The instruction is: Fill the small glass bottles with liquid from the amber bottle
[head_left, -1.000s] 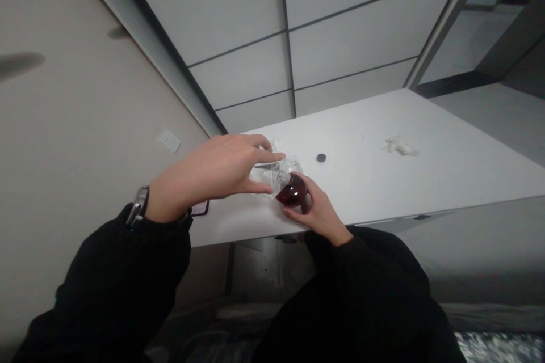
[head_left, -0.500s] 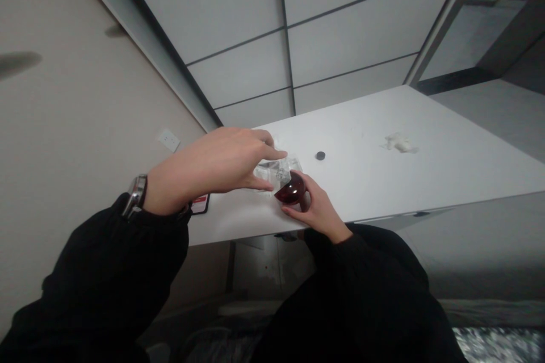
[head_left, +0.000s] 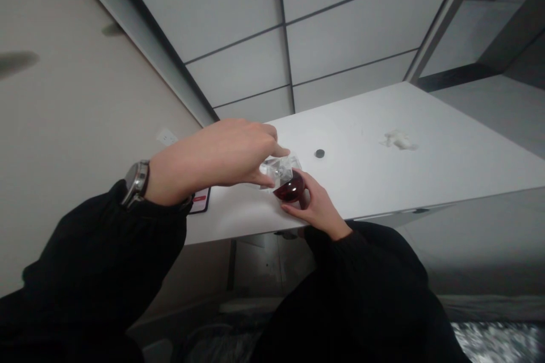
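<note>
My right hand [head_left: 317, 207] is wrapped round a dark red, glossy, rounded container [head_left: 292, 187] just above the table's near edge. Against the container's upper left side sits a clear, crinkled-looking plastic piece [head_left: 279, 170]; whether the two are joined I cannot tell. My left hand [head_left: 230, 153] reaches in from the left, palm down, thumb and forefinger on either side of the clear piece. Its other fingers are curled and partly hidden behind the hand. A small dark round cap [head_left: 319, 153] lies flat on the table, right of the clear piece.
The white table [head_left: 361, 181] runs off to the right, with a crumpled whitish wrapper [head_left: 399, 139] on it. A phone [head_left: 200, 201] lies partly under my left wrist. A wall socket [head_left: 166, 136] is at the left, and panelled sliding doors [head_left: 238, 28] stand behind the table.
My left hand has shifted slightly and its fingers have drawn a little closer round the clear piece. My right hand keeps its hold on the red container. The view has tilted slightly.
</note>
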{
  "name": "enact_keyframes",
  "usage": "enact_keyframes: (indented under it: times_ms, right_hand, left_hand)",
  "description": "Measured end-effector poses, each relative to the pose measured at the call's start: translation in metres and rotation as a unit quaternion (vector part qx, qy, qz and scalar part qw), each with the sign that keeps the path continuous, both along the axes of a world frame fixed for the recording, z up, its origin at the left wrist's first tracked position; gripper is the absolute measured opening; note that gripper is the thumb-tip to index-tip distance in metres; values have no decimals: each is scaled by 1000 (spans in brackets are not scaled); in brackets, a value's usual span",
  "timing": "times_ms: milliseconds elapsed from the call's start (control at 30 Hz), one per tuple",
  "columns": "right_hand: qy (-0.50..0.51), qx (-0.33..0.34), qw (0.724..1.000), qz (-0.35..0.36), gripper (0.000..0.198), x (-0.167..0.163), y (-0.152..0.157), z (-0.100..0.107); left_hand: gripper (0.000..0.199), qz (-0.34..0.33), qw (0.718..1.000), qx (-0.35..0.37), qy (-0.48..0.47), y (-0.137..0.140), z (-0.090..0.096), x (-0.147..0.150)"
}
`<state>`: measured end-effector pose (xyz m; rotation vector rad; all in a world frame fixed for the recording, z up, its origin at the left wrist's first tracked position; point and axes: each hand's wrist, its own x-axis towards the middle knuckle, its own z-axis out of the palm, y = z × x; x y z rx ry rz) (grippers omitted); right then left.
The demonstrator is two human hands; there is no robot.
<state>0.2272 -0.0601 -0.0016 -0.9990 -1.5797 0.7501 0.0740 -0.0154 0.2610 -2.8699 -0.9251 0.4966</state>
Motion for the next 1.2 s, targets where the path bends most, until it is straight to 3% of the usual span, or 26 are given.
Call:
enact_keyframes:
  times_ms: [233, 600, 1200]
  right_hand:
    - [-3, 0, 1000, -2, 80, 0, 0, -3]
    - [-14, 9, 1000, -2, 81, -1, 1, -3]
    - [-10, 18, 1000, -2, 81, -1, 1, -3]
  left_hand:
    - [45, -16, 1000, -12, -8, 4, 2, 4]
    - [46, -29, 998, 5, 61, 1, 10, 20]
    - [38, -57, 998, -3, -2, 10, 4, 21]
